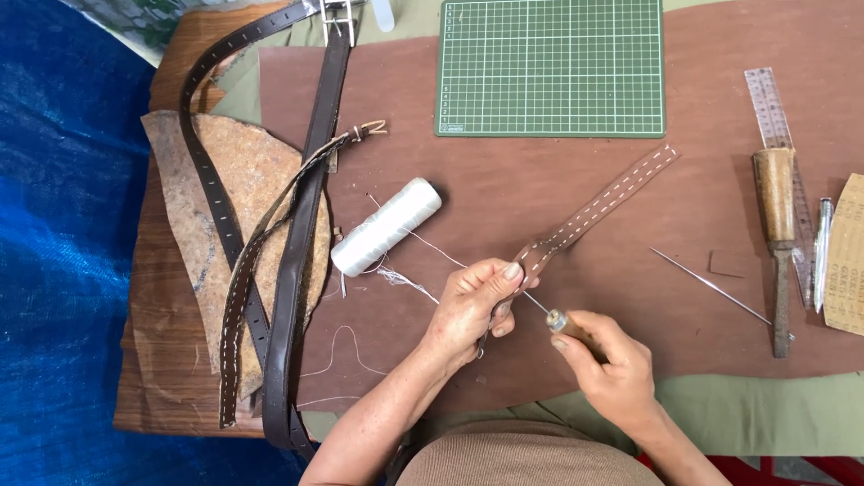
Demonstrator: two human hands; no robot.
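A: Item one, leftmost? 
B: Dark leather belts (297, 270); then white thread spool (387, 226).

A: Hands? 
B: Left hand (472, 310) pinched shut on stitched brown leather strap (598, 205), mid-table. Right hand (612, 369) closed around wooden-handled awl (562, 324), its point touching the strap.

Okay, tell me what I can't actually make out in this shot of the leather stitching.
Head view only:
- Awl tip: hidden behind the left hand, so whether it pierces the strap is unclear.
- Awl handle: covered by the right hand.
- Buckle: cut off by the top edge.
- Card: cut off by the right edge.
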